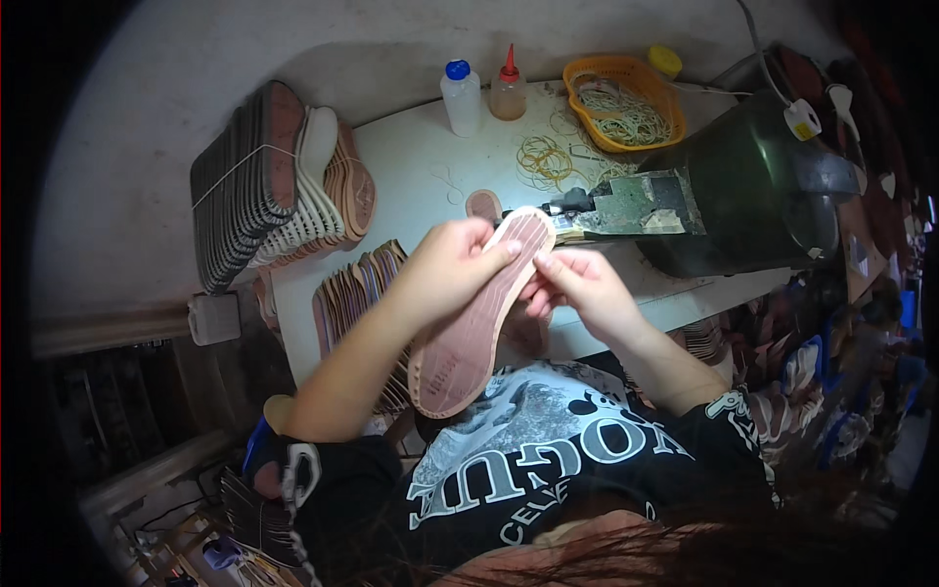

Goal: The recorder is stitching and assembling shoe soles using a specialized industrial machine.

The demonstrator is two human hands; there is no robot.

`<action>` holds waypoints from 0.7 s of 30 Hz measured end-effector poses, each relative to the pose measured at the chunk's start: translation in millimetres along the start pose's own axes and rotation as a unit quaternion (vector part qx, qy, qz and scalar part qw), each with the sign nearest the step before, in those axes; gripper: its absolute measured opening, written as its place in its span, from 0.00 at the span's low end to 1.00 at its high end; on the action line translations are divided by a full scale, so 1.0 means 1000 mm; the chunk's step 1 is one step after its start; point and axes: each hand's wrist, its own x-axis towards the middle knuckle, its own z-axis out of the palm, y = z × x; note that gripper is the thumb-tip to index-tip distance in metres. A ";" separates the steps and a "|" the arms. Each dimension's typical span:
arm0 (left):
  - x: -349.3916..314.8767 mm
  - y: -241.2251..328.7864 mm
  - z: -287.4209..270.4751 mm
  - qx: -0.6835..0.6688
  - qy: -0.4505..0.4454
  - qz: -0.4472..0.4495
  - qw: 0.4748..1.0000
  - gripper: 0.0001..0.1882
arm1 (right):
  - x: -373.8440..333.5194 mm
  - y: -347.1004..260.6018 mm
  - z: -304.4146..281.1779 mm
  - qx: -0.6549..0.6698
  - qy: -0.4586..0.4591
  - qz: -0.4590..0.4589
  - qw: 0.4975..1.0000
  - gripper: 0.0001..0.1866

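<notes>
Between my hands I hold a reddish-brown shoe insole [468,338] with a pale beige edge, tilted so its wide end points down toward my body. My left hand [445,266] is closed on its left side, thumb lying on the upper face. On the opposite side, my right hand [584,291] pinches the pale rim between thumb and fingers. Just beyond the insole's far end is the working head of a dark green machine [626,207]. Another insole [482,204] lies on the white table behind my left hand, partly hidden.
Tied stacks of insoles [245,186] stand at the left, with another row [357,293] nearer me. At the back are a blue-capped bottle [462,100], a red-tipped bottle [509,93] and an orange basket [675,115] of rubber bands. Loose rubber bands [544,162] lie on the white table [411,147].
</notes>
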 end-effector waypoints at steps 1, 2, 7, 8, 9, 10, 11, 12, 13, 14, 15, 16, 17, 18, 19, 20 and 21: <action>-0.016 0.002 0.006 -0.050 0.015 -0.004 0.999 0.14 | -0.006 0.003 0.004 -0.016 -0.018 -0.012 1.000 0.15; -0.030 0.001 0.014 -0.080 0.047 0.025 0.995 0.14 | -0.012 0.005 0.010 -0.065 -0.011 -0.036 0.997 0.14; -0.070 0.002 0.058 -0.041 0.202 0.223 0.953 0.15 | -0.036 0.007 0.023 -0.186 0.006 -0.148 0.971 0.10; -0.072 0.003 0.060 -0.002 0.222 0.273 0.936 0.17 | -0.039 0.003 0.022 -0.276 0.013 -0.205 0.939 0.13; -0.073 0.004 0.062 0.036 0.238 0.323 0.915 0.19 | -0.043 0.000 0.024 -0.274 0.011 -0.206 0.939 0.13; -0.075 0.005 0.065 0.039 0.238 0.322 0.915 0.19 | -0.046 -0.003 0.026 -0.272 0.031 -0.235 0.933 0.15; -0.079 0.005 0.069 0.040 0.259 0.323 0.909 0.21 | -0.049 -0.002 0.027 -0.269 0.051 -0.264 0.925 0.18; -0.083 0.004 0.073 0.041 0.278 0.325 0.903 0.23 | -0.051 0.000 0.023 -0.253 0.028 -0.284 0.925 0.22; -0.086 0.002 0.076 0.044 0.275 0.324 0.904 0.23 | -0.052 0.002 0.022 -0.249 0.030 -0.284 0.925 0.22; -0.090 -0.001 0.078 0.060 0.269 0.331 0.902 0.23 | -0.054 0.003 0.022 -0.226 0.018 -0.293 0.929 0.21; -0.091 -0.003 0.081 0.075 0.262 0.338 0.901 0.24 | -0.056 0.003 0.021 -0.204 0.007 -0.300 0.932 0.21; -0.089 -0.008 0.087 0.079 0.267 0.356 0.892 0.24 | -0.058 0.002 0.021 -0.234 0.015 -0.310 0.921 0.21; -0.088 -0.013 0.090 0.081 0.262 0.355 0.894 0.24 | -0.059 0.004 0.020 -0.229 0.019 -0.310 0.922 0.21; -0.087 -0.016 0.092 0.096 0.270 0.372 0.883 0.24 | -0.061 0.005 0.019 -0.224 0.020 -0.305 0.925 0.20; -0.086 -0.019 0.095 0.111 0.278 0.388 0.872 0.24 | -0.062 0.006 0.019 -0.218 0.021 -0.300 0.928 0.20; -0.086 -0.021 0.097 0.125 0.281 0.391 0.867 0.24 | -0.064 0.007 0.017 -0.214 0.025 -0.296 0.930 0.19; -0.085 -0.022 0.101 0.128 0.278 0.389 0.869 0.24 | -0.065 0.008 0.016 -0.209 0.026 -0.296 0.932 0.19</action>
